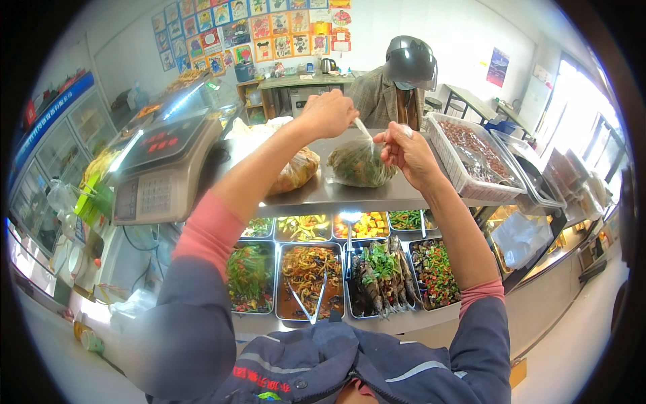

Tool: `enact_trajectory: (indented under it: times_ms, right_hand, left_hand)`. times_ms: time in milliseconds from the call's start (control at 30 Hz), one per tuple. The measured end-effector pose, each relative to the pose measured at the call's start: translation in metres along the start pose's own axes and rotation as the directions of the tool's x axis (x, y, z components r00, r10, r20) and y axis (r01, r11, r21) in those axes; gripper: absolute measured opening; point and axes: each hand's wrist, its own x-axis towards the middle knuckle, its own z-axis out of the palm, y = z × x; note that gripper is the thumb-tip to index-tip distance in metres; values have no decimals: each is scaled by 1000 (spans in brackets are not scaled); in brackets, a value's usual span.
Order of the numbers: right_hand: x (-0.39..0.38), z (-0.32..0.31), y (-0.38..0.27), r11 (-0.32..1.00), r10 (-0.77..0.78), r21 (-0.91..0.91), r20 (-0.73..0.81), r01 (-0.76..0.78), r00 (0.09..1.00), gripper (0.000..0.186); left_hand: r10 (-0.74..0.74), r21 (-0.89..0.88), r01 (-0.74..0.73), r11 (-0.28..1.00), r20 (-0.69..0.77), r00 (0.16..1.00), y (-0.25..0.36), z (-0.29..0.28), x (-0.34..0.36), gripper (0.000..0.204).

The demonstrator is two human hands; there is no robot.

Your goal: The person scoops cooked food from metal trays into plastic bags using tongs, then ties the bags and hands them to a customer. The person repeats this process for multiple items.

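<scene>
At centre left of the frame sits a grey, box-shaped scale (153,192); rightward, a clear plastic bag of orange-brown food (299,172) rests on the shiny steel shelf (336,200). At upper middle, the bare left hand (328,113) pinches the twisted, whitish neck of a clear plastic bag of dark green food (360,173) resting on that shelf. The bare right hand (412,155) curls beside the neck; whether it grips plastic, I cannot tell. Gentle, even tension with the base supported should serve best. The shelf's front edge is near; some bare steel separates the green bag from the white, rectangular plastic basket (486,190) at upper right.
</scene>
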Motion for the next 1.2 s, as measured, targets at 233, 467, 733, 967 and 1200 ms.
enact_trajectory:
  times_ms: [233, 467, 733, 967, 1200]
  right_hand:
    - [25, 18, 15, 829, -305, -515, -90, 218, 948, 10]
    - [8, 5, 3, 989, -13, -150, -95, -1, 995, 20]
    - [5, 8, -3, 991, 45, -120, -90, -56, 995, 24]
    - [18, 22, 7, 651, -396, -698, 24, 298, 918, 19]
    - [13, 31, 24, -251, -574, -917, 399, 311, 715, 23]
  left_hand:
    - [190, -389, -263, 883, -218, 957, 34, -14, 8, 32]
    - [269, -123, -278, 953, -87, 959, 11, 1, -21, 28]
    - [231, -41, -228, 973, 92, 969, 19, -14, -35, 25]
    - [-97, -745, 69, 663, 6, 995, 29, 25, -18, 21]
    - [-78, -917, 152, 370, 133, 988, 22, 47, -25, 16]
